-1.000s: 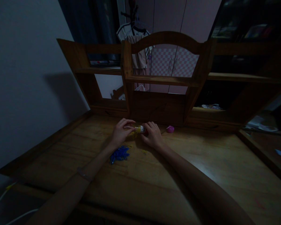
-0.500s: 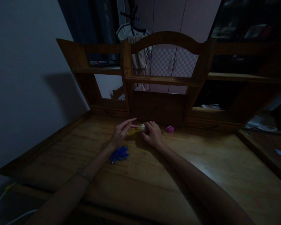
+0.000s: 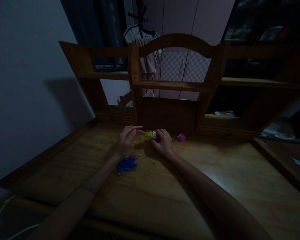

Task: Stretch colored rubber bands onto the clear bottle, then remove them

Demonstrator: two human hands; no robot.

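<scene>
My right hand [image 3: 163,141] is closed around a small clear container [image 3: 153,134] with a pale speckled band. The container lies on its side with its mouth to the left, and yellow pieces show inside it. My left hand [image 3: 126,140] is open, fingers stretched toward the mouth, apparently holding nothing. Between the hands, thin yellow pieces [image 3: 139,142] lie loose on the wooden desk [image 3: 150,193]; their exact kind is too dim to tell. Below my left hand sits a pile of narrow blue pieces [image 3: 127,165]. A few yellow bits [image 3: 153,162] lie nearer to me.
A round magenta object [image 3: 181,137] rests right of my right hand. Behind the desk stands a wooden shelf unit [image 3: 170,86]. A white wall [image 3: 35,83] borders the left side. White cables [image 3: 22,230] show at the lower left.
My left hand has drawn back slightly to the left, away from the container's mouth, uncovering more of the yellow pieces. My right hand stays around the container.
</scene>
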